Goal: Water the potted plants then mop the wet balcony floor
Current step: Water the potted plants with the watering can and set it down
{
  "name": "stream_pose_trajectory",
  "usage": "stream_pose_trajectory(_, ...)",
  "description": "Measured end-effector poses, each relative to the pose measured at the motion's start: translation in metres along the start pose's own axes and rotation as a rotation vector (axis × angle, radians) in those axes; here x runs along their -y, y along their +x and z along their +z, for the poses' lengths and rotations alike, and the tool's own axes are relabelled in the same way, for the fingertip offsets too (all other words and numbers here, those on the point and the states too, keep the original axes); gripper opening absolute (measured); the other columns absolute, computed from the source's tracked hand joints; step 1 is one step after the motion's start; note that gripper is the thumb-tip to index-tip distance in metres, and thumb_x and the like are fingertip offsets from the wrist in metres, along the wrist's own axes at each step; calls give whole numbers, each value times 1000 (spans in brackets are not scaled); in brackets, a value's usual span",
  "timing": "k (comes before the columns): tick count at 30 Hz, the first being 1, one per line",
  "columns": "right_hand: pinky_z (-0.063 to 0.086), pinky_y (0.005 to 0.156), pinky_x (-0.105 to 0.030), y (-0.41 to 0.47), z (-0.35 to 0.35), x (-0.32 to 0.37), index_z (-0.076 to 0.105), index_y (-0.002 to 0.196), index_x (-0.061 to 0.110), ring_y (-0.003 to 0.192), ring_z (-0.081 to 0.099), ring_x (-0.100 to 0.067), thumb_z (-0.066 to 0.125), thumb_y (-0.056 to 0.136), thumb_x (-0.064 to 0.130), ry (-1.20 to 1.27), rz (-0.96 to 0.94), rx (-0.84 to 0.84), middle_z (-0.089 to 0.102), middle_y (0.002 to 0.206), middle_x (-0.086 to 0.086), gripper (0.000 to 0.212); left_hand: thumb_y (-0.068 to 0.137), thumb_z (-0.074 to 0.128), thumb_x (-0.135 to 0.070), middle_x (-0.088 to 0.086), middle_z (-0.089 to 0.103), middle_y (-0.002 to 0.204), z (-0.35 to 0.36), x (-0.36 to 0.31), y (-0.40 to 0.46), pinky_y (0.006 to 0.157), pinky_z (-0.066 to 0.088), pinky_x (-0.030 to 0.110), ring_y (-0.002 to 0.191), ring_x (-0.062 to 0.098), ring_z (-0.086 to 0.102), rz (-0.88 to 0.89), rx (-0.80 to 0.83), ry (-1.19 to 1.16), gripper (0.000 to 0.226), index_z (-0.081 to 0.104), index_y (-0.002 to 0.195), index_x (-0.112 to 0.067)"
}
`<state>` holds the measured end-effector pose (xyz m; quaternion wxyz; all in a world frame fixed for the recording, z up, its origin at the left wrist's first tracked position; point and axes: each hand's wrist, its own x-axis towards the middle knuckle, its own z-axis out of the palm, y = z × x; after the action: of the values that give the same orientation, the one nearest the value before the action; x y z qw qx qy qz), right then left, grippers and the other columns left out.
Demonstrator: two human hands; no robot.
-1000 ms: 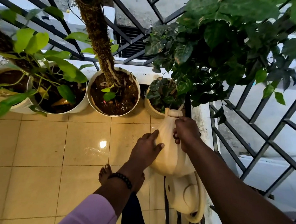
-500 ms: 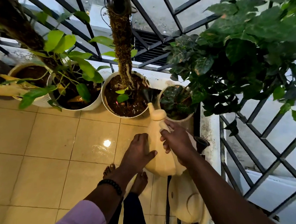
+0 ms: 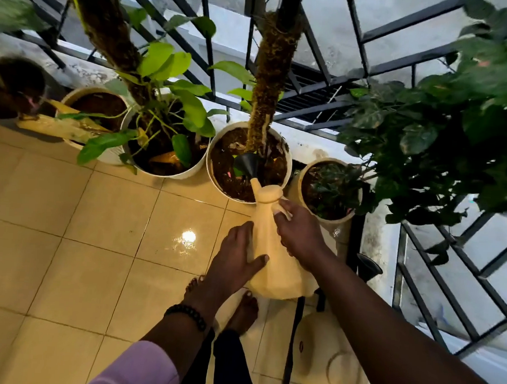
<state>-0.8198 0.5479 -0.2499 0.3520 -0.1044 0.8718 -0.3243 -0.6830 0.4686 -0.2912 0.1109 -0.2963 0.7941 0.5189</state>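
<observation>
Head view: watering can (image 3: pixel 268 243) lengthwise away, spout (image 3: pixel 248 162) toward moss-pole pot (image 3: pixel 218 172).

A cream watering can (image 3: pixel 268 246) was held tilted forward in both hands, its black rose spout (image 3: pixel 247 162) over the soil of the white pot (image 3: pixel 216 157) with the mossy pole (image 3: pixel 270 83). The right hand (image 3: pixel 298 233) gripped the handle near the can's neck; the left hand (image 3: pixel 233 257) lay flat against its side, thumb across the body. To the left stood a pothos pot (image 3: pixel 194 167); to the right, a cream pot (image 3: pixel 333 223) of dark leaves. A light glinted on the wet tiled floor (image 3: pixel 104 227). A second cream can (image 3: pixel 329 371) rested by the black railing (image 3: pixel 436 292).
</observation>
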Motion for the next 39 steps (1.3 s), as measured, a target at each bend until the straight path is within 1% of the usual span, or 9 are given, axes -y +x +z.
stream_pose_trajectory(7,39,73,-33,0,8,14,44,145,21,89,48,-17,48,98,26,8,-26,14,50,99,1,47,86,70,-37,6,42,143,-10,9,0,102,45,47,127,23,45,-30,-24,-8,76,31,148,-17)
stream_pose_trajectory(10,39,66,-28,2,11,18,44,145,20,89,49,-17,48,98,25,9,-21,23,51,99,1,47,85,71,-36,6,42,142,-13,11,1,103,44,47,127,23,45,-34,-18,-9,77,31,148,-17)
stream_pose_trajectory(14,32,56,-21,5,16,19,43,145,17,88,47,-19,49,98,23,40,17,44,49,99,-2,48,85,71,-37,5,40,144,-14,16,0,102,45,49,128,24,44,-58,15,-24,79,29,149,-20)
stream_pose_trajectory(19,31,58,-19,6,22,19,43,145,17,89,46,-18,48,98,23,7,43,68,49,99,-2,47,87,69,-38,4,37,147,-14,21,-3,103,45,50,131,25,43,-91,58,-58,80,23,151,-23)
stream_pose_trajectory(26,34,58,-21,4,27,24,43,144,20,90,49,-19,49,98,26,-5,49,77,51,101,-2,47,87,69,-39,6,38,147,-19,28,-4,104,44,49,131,25,43,-77,21,-53,80,25,151,-21)
stream_pose_trajectory(29,39,61,-25,1,28,29,46,140,25,90,53,-21,50,97,30,20,55,60,56,103,-3,44,87,70,-37,6,40,143,-23,29,-3,102,46,46,129,24,44,-57,-21,-41,79,26,151,-22)
stream_pose_trajectory(33,45,63,-33,-9,32,29,49,120,27,82,60,-25,51,96,40,77,47,-10,67,104,-16,27,86,70,-39,-2,34,150,-30,30,-8,100,47,44,131,19,39,1,-92,18,85,19,153,-32)
stream_pose_trajectory(36,50,66,-40,-17,34,33,49,112,30,77,63,-27,51,95,48,93,18,-47,69,91,-13,25,86,69,-37,-8,30,152,-35,28,-14,100,46,41,132,17,37,66,-137,39,86,15,152,-42)
stream_pose_trajectory(39,51,65,-37,-20,33,42,50,112,32,65,62,-19,52,94,48,77,-32,-52,66,73,-3,23,87,69,-37,-6,29,153,-42,24,-17,100,47,42,133,18,36,76,-162,65,86,13,152,-43)
